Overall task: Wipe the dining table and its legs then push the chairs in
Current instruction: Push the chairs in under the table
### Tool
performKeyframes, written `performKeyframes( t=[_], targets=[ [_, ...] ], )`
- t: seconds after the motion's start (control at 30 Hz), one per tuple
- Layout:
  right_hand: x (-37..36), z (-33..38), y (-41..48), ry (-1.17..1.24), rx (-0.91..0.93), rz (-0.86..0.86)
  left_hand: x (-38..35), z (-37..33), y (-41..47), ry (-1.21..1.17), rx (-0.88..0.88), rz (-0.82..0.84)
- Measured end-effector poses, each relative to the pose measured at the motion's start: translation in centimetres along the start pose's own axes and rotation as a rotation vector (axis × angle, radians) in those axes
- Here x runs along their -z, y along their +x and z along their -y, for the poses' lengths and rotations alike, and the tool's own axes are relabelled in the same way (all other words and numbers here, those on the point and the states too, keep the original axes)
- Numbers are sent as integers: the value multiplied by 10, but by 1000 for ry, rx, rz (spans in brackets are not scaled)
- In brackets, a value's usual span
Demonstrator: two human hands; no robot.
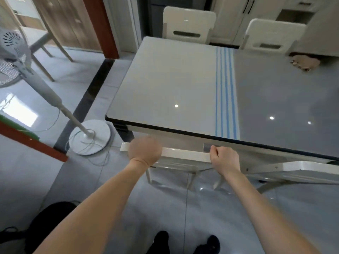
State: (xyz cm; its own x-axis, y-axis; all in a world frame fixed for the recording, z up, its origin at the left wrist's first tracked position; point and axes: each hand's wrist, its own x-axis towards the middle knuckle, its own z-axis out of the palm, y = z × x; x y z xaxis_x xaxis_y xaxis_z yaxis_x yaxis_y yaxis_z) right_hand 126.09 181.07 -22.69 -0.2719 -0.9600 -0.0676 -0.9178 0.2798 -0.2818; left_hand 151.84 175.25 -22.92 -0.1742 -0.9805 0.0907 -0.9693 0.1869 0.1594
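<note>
Both hands hold the top rail of the near chair (185,154). The left hand (145,153) is motion-blurred, knuckles up, its fingers hidden over the rail. The right hand (224,159) is sharper, fingers curled over the rail's far side. The rail runs left to right, parallel to and just beside the surface's (165,85) near edge, and the seat is mostly hidden. A second chair (293,171) is cut off at right. Two far chairs (189,24) stand across the surface.
</note>
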Motion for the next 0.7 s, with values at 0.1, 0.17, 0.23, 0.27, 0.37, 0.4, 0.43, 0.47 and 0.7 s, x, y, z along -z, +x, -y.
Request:
performKeyframes(
  t=[0.1, 0.17, 0.23, 0.27, 0.37, 0.4, 0.43, 0.47, 0.7],
  targets=[
    [-6, 16, 0, 4, -39, -22, 0, 16, 12, -12, -34, -15],
    [-9, 25, 1, 14, -63, -34, 1, 26, 18, -3, -67, -19],
    [-12, 32, 3, 19, -57, -41, 1, 35, 26, -7, -85, -29],
    [-12, 36, 3, 25, -47, -43, 2, 39, 30, -9, -82, -31],
    [-12, 48, 8, 28, -7, -22, 3, 50, 45, 4, -96, -27],
    [-12, 52, 10, 25, 8, -21, 2, 53, 50, 5, -106, -17],
    [-12, 53, 13, 20, 24, -28, 1, 55, 55, 0, -113, -10],
    [-11, 54, 16, 20, 29, -35, 0, 56, 59, -5, -116, -2],
    [3, 30, 43, 14, -23, 4, -6, 26, 66, -28, -106, 11]
  ],
)
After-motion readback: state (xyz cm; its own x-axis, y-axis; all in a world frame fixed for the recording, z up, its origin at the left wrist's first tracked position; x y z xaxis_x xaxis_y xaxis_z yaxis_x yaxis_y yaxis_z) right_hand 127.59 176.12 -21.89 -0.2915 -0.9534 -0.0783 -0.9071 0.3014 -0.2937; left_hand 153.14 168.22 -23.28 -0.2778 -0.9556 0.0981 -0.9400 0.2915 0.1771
